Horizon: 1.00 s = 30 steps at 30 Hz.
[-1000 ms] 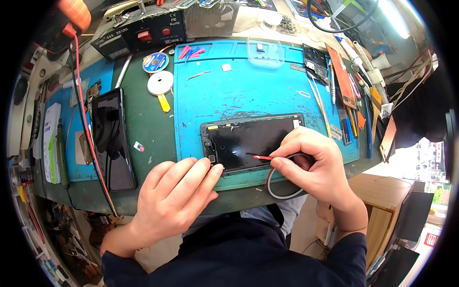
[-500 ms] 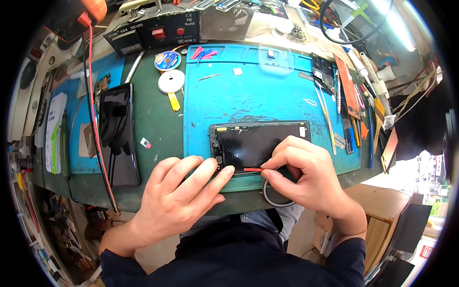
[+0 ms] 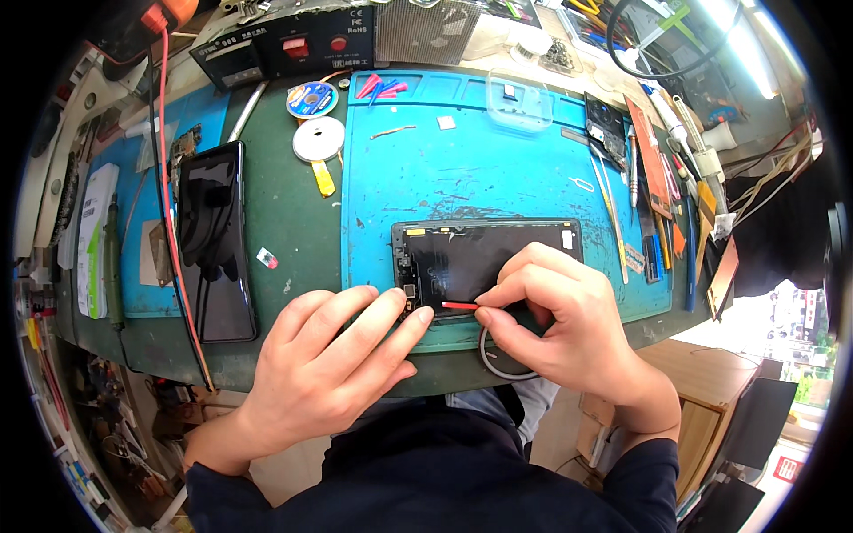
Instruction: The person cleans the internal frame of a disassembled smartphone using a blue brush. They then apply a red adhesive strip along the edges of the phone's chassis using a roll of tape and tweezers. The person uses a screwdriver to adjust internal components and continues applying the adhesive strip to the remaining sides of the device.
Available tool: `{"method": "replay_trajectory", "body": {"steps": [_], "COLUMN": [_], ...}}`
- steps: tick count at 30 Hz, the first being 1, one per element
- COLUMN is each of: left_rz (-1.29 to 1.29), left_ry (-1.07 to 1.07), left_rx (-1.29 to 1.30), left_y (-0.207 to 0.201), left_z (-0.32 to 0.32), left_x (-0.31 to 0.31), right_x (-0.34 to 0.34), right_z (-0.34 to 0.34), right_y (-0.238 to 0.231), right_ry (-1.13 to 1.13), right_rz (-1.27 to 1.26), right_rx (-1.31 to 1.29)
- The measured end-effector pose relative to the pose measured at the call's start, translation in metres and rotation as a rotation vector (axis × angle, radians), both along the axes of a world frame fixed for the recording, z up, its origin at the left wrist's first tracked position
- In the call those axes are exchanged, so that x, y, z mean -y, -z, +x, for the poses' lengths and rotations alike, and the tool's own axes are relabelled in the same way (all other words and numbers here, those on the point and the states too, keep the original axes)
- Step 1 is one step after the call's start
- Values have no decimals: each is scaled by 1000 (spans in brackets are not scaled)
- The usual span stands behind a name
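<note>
A dark phone frame (image 3: 453, 266) lies sideways on the blue mat, its inner side up, with small parts along its left end. My left hand (image 3: 333, 355) rests at its lower left corner, fingers stretched out and the fingertips on the frame's edge. My right hand (image 3: 555, 320) pinches a thin red strip (image 3: 459, 306) between thumb and forefinger, over the frame's near edge. The strip points left, its free end close to my left forefinger. My right fingers hide the frame's lower right part. A grey cable loop (image 3: 487, 357) shows beneath my right hand.
A black phone (image 3: 213, 244) lies on the left. Two tape spools (image 3: 318, 139) stand left of the blue mat (image 3: 426, 178). A clear plastic box (image 3: 520, 99) sits at the mat's far side. Tweezers (image 3: 610, 213) and several tools lie right. A black power unit (image 3: 311, 40) stands behind.
My right hand has moved the red strip slightly left along the frame's near edge. My left hand stays at the corner. The whole view has shifted a little.
</note>
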<state>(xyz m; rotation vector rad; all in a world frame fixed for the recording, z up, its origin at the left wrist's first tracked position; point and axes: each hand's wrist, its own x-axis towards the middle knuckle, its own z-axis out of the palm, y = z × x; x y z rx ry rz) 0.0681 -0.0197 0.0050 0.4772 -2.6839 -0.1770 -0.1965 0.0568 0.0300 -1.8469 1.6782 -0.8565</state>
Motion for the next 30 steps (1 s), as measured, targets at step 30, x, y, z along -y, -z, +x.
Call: {"method": "replay_trajectory", "body": {"steps": [30], "left_rz": [-16], "left_ry": [5], "left_rx": [-99], "left_y": [4], "left_z": [1], "left_x": [2], "right_x": [3], "right_z": [0], "right_y": [-1], "right_ry": [-90], "right_rz": [-32], "right_rx": [-105]}}
